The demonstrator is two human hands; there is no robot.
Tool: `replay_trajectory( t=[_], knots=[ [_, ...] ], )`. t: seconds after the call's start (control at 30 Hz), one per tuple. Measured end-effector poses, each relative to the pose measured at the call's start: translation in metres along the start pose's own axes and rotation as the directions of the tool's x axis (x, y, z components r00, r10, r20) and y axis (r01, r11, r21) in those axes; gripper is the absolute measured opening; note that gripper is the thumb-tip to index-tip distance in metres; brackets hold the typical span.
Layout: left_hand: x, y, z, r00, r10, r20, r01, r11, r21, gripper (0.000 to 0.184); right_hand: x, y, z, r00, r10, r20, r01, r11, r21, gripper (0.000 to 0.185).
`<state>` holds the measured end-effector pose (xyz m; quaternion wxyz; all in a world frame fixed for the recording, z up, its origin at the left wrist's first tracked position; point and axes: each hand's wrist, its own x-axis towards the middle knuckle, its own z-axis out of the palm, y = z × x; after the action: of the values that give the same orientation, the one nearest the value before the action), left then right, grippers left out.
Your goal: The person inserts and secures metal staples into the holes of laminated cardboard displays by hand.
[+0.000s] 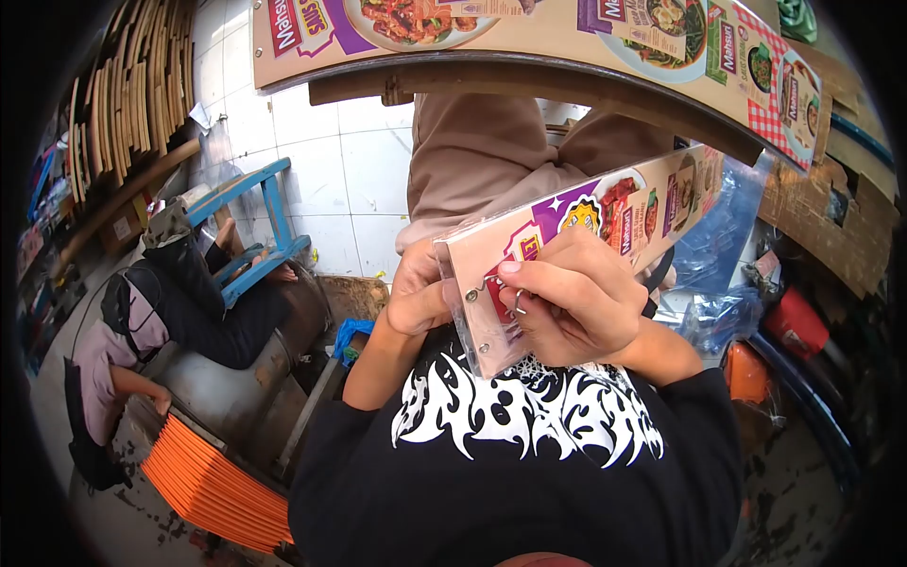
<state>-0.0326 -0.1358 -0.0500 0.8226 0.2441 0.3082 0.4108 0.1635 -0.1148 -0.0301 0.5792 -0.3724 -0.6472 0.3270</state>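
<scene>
A long printed food-advert board (557,222) in clear plastic lies slantwise across my front, with metal-rimmed holes near its close end. My left hand (420,288) is closed on its left edge, the thumb lying along the board. Over the board's face, my right hand (581,298) pinches a small bent metal wire (520,302) between thumb and fingertips. The wire is beside the upper hole (471,296); whether it passes through the hole I cannot tell.
Similar printed boards (529,42) lie on a wooden bench across the top. To the left are a blue stool frame (246,222), another person (142,331) and a stack of orange sheets (213,487). Clear plastic bags (723,317) and a red item (795,319) sit right.
</scene>
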Motion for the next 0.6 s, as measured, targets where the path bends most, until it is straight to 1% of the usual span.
replay_trajectory(
  t=[0.03, 0.13, 0.23, 0.33, 0.4, 0.53, 0.6],
  knots=[
    [0.0, 0.0, 0.0, 0.999, -0.02, 0.029, 0.021, 0.999, -0.04, 0.056, -0.002, 0.0, 0.0, 1.0, 0.013, 0.006, -0.013, 1.0, 0.005, 0.03],
    [-0.001, 0.001, 0.004, 0.998, -0.038, 0.039, 0.038, 0.999, -0.002, 0.056, -0.006, -0.003, 0.002, 0.998, 0.047, -0.031, -0.047, 0.999, -0.007, 0.031],
    [-0.007, -0.001, 0.006, 0.997, -0.078, 0.017, 0.077, 0.996, 0.049, 0.061, -0.008, -0.005, 0.001, 0.999, 0.048, -0.016, -0.048, 0.999, -0.012, 0.031],
    [-0.009, 0.003, 0.016, 0.997, -0.079, -0.006, 0.079, 0.997, 0.026, 0.062, -0.01, -0.004, 0.002, 0.999, 0.039, -0.013, -0.039, 0.999, 0.001, 0.031],
    [-0.011, 0.007, 0.021, 0.987, -0.153, -0.043, 0.153, 0.988, 0.006, 0.062, -0.011, -0.004, 0.001, 0.999, 0.042, -0.002, -0.042, 0.999, -0.002, 0.031],
    [-0.02, 0.006, 0.025, 0.976, -0.202, -0.083, 0.2, 0.979, -0.03, 0.062, -0.013, -0.005, 0.001, 0.999, 0.053, 0.005, -0.053, 0.999, -0.002, 0.031],
    [-0.022, 0.001, 0.028, 0.99, -0.1, -0.099, 0.099, 0.995, -0.009, 0.062, -0.013, -0.004, -0.001, 0.998, 0.051, 0.022, -0.051, 0.999, 0.008, 0.031]
  ],
)
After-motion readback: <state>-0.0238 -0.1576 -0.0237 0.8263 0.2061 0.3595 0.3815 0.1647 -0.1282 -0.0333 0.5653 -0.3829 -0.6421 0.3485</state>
